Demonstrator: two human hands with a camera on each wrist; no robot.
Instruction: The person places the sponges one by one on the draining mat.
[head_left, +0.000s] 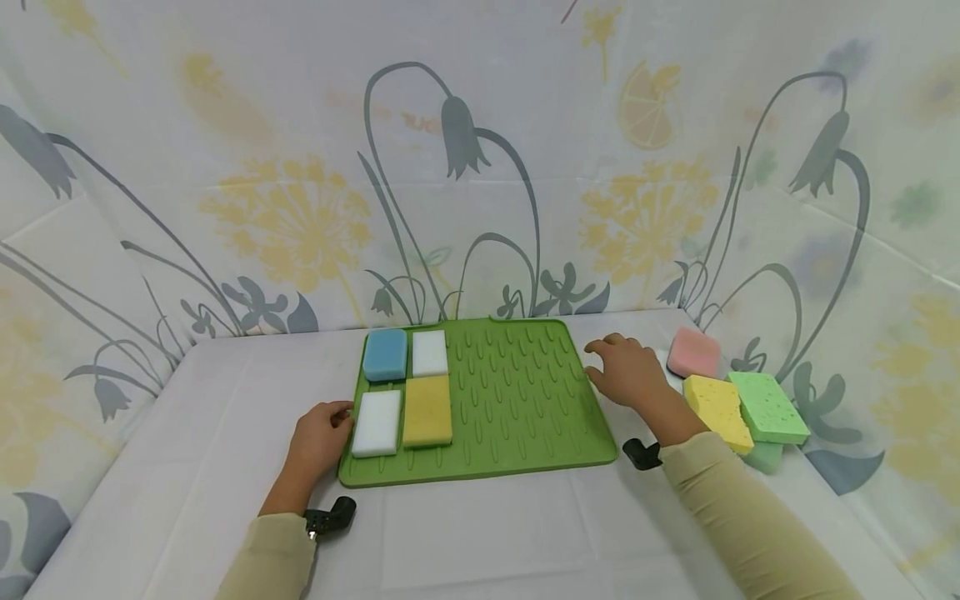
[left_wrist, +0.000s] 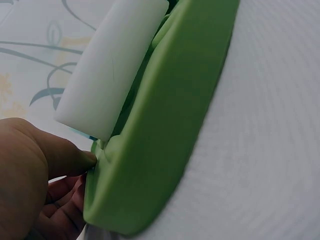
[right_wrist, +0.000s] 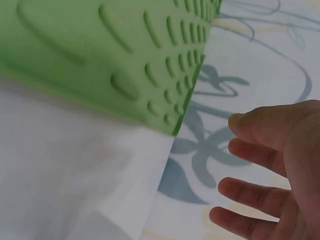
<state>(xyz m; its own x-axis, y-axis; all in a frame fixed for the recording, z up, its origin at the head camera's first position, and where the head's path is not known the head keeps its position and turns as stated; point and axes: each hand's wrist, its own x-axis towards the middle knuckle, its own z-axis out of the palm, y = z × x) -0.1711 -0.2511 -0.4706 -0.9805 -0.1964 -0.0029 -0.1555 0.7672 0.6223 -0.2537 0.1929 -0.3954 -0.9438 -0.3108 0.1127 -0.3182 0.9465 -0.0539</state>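
Note:
A green ridged mat (head_left: pixel 525 400) lies on the table with four-sided sponges grouped on its left part: a blue sponge (head_left: pixel 386 356), a white sponge (head_left: pixel 430 353), a second white sponge (head_left: pixel 377 423) and a dark yellow sponge (head_left: pixel 427 411). My left hand (head_left: pixel 318 437) pinches the mat's left edge; in the left wrist view the thumb (left_wrist: pixel 75 157) presses on the rim and the other fingers are partly hidden behind it. Just off the mat's right edge, my right hand (head_left: pixel 628 371) holds nothing. Its fingers (right_wrist: pixel 255 195) are spread and slightly bent in the right wrist view.
At the right of the table, beyond my right hand, lie a pink sponge (head_left: pixel 693 352), a light yellow sponge (head_left: pixel 717 412) and a light green sponge (head_left: pixel 768 407), with a darker green piece (head_left: pixel 765 457) under them. A flower-patterned cloth (head_left: pixel 525 150) rises behind the table.

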